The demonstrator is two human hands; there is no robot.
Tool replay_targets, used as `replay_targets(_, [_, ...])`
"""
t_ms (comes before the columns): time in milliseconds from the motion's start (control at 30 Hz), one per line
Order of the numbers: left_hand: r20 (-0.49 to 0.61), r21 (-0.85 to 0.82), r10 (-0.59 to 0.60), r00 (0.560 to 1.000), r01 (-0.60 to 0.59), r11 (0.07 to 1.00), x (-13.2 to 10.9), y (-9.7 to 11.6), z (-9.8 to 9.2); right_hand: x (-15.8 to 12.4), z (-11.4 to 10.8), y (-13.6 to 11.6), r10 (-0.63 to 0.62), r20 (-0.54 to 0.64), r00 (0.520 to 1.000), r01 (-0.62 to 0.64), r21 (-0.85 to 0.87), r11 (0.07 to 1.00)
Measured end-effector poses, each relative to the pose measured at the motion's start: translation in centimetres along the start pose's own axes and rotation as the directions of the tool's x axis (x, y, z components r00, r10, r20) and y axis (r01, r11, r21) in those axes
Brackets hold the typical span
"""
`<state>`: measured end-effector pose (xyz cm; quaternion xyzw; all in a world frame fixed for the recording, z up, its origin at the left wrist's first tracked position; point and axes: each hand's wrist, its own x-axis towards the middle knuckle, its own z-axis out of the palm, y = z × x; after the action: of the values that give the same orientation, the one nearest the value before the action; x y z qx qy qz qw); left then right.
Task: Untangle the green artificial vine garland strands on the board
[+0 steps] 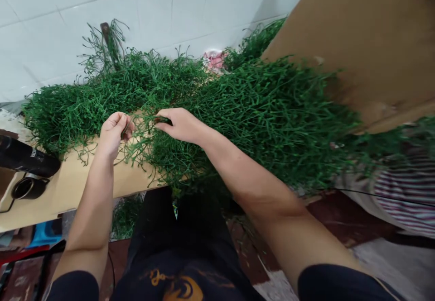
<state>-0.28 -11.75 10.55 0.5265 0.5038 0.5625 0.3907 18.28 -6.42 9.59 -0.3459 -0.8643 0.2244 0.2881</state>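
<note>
Thin green plant-like stems, knobbed at the tips, lie in a long heap (pixel 258 111) across a cardboard-covered table (pixel 81 169). My left hand (pixel 116 128) is closed, thumb against fingers, with some green strands beside its fingertips; exactly what it pinches is too small to make out. To its right, my right hand (pixel 175 123) is closed around green stems, a dark bit showing between thumb and fingers. Loose sprigs (pixel 141 142) spread between the two hands. Behind them runs a second bank of the same greenery (pixel 136 77).
A black bottle (pixel 29 156) lies on the left, above a dark mug-like item (pixel 29 187). A large cardboard sheet (pixel 367 43) leans at the right. White tiled wall (pixel 152 16) rises behind. Striped fabric (pixel 408 192) sits low at the right.
</note>
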Motion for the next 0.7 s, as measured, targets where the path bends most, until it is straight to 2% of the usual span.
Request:
replay_targets(67, [0.05, 0.001, -0.012, 0.999, 0.012, 1.0, -0.4, -0.3, 0.5, -0.6, -1.2, 0.8, 0.019, -0.084, 0.996, -0.027, -0.094, 0.995])
replay_targets(133, [0.08, 0.005, -0.017, 0.997, 0.017, 1.0, -0.5, -0.6, 1.3, -1.2, -2.4, 1.1, 0.009, -0.11, 0.994, -0.021, -0.109, 0.994])
replay_targets(267, [0.109, -0.018, -0.032, 0.994, 0.034, 0.999, -0.5, -1.3, 2.7, -2.4, -4.2, 1.0, -0.008, 0.021, 1.0, 0.007, 0.05, 0.999])
replay_targets(367, [0.167, -0.025, -0.01, 0.986, 0.015, 1.0, -0.6, -1.6, 3.3, -2.8, -4.6, 1.6, -0.034, 0.096, 0.995, 0.021, 0.132, 0.991])
replay_targets(467, [0.287, -0.017, 0.042, 0.957, -0.039, 0.999, -1.2, -1.8, 3.9, -2.8, -4.3, 3.0, 0.044, -0.035, 0.998, -0.043, 0.017, 0.999])
replay_targets(567, [0.362, 0.069, 0.112, 0.925, -0.147, 0.987, -2.2, -1.8, 4.8, -2.6, -3.8, 4.1, 0.118, -0.198, 0.973, -0.155, -0.181, 0.971])
replay_targets(700, [0.439, 0.232, 0.184, 0.88, -0.308, 0.923, -4.6, -1.2, 5.8, -1.9, -4.3, 5.4, 0.108, -0.304, 0.946, -0.19, -0.257, 0.948])
